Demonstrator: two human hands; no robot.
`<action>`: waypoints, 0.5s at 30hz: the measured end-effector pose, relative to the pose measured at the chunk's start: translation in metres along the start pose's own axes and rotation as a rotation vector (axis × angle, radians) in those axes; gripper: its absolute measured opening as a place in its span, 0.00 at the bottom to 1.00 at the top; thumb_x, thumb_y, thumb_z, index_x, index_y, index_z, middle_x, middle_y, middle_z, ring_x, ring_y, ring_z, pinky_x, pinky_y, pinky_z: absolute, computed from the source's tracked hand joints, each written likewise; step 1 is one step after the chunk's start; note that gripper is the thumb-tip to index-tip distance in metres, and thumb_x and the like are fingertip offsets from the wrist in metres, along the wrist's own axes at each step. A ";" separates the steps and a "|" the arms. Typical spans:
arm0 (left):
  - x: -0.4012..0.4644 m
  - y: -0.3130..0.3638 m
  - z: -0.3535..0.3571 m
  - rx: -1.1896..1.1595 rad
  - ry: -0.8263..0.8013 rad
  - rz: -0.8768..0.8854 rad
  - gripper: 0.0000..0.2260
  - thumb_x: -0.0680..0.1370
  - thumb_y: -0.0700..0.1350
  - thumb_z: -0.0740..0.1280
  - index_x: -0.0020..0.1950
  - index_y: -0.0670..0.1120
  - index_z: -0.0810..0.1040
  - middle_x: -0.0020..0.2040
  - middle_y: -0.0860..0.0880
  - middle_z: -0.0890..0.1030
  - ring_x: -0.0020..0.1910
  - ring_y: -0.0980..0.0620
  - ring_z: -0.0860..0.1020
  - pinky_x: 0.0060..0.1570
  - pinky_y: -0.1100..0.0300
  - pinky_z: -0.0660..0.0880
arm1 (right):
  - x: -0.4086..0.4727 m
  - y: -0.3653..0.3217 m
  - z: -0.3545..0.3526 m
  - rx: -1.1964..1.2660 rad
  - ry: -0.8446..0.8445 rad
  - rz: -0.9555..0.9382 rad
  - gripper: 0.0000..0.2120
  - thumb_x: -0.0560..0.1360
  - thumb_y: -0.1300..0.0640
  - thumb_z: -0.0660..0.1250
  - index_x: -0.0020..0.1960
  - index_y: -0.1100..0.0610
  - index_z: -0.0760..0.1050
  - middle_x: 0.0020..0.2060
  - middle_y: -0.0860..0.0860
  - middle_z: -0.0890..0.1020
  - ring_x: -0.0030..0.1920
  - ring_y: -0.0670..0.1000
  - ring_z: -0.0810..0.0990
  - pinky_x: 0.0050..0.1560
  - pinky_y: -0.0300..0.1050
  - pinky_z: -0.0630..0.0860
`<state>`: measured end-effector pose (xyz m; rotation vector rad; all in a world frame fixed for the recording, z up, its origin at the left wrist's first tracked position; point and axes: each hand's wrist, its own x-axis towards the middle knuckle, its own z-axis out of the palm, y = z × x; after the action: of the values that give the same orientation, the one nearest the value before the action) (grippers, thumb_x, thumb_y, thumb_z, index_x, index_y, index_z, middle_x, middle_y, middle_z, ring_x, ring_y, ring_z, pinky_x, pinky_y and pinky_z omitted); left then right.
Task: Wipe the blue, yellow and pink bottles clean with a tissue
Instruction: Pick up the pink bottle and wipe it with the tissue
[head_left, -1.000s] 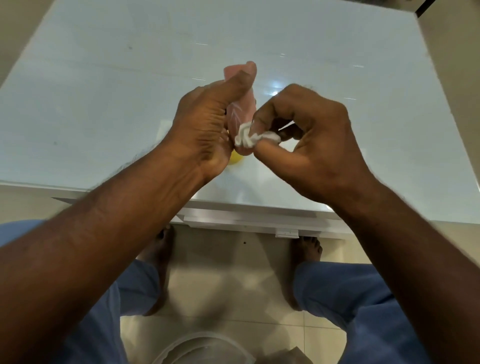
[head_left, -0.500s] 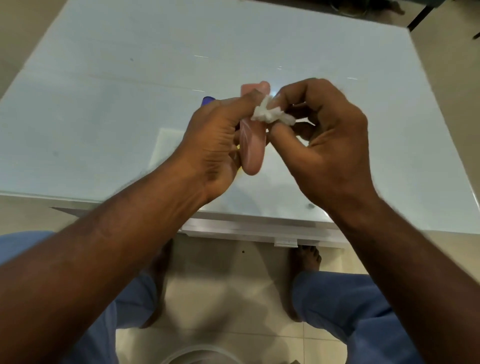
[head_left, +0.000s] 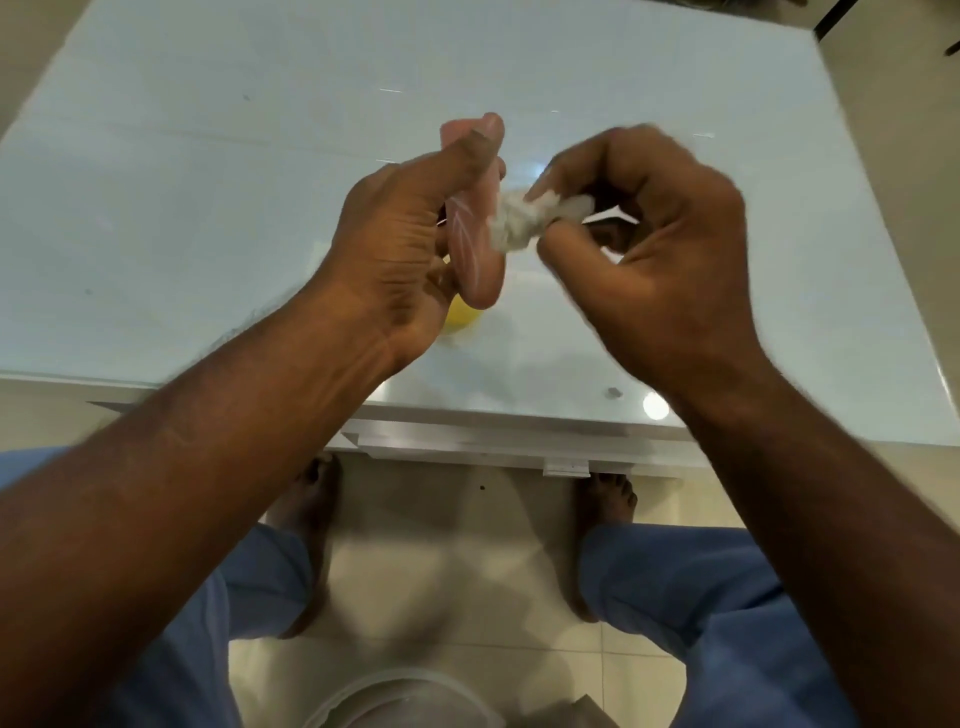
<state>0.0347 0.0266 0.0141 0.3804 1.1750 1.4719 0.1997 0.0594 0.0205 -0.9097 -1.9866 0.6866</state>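
Over the pale desk (head_left: 208, 208), the left hand (head_left: 395, 249) is gripping the pink bottle (head_left: 475, 260); the right hand (head_left: 660, 249) is pinching the tissue (head_left: 519, 221) against it and should press firmly, turning the bottle.

We saw that our forearms were bare to the frame's edge, with no sleeves, watch or rings on the left hand (head_left: 395, 249) or the right hand (head_left: 670, 270). We wore loose blue trousers (head_left: 717, 613) with plain hems. Our feet (head_left: 605, 499) were bare on the floor, toes partly under the table's edge.
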 end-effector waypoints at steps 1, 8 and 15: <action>-0.001 -0.002 0.001 0.031 -0.015 0.003 0.13 0.77 0.48 0.76 0.58 0.42 0.83 0.56 0.45 0.87 0.56 0.45 0.86 0.52 0.50 0.84 | 0.003 0.001 -0.001 0.015 0.046 0.010 0.05 0.77 0.65 0.71 0.53 0.63 0.82 0.48 0.55 0.86 0.48 0.49 0.86 0.46 0.35 0.82; -0.004 -0.002 -0.001 0.015 -0.068 -0.021 0.13 0.80 0.51 0.73 0.54 0.41 0.83 0.49 0.47 0.86 0.49 0.48 0.86 0.54 0.45 0.84 | -0.007 -0.003 0.010 0.031 -0.118 -0.044 0.04 0.75 0.66 0.74 0.49 0.63 0.83 0.46 0.56 0.85 0.48 0.52 0.86 0.47 0.38 0.84; -0.011 0.009 0.002 -0.150 0.041 0.011 0.18 0.83 0.50 0.68 0.68 0.41 0.76 0.51 0.44 0.85 0.50 0.46 0.87 0.53 0.47 0.85 | -0.011 0.001 0.010 -0.152 -0.403 -0.066 0.06 0.73 0.65 0.73 0.47 0.56 0.87 0.43 0.49 0.85 0.44 0.51 0.84 0.46 0.53 0.84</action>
<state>0.0350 0.0192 0.0262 0.2546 1.0881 1.5728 0.1960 0.0500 0.0103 -0.8375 -2.4419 0.7327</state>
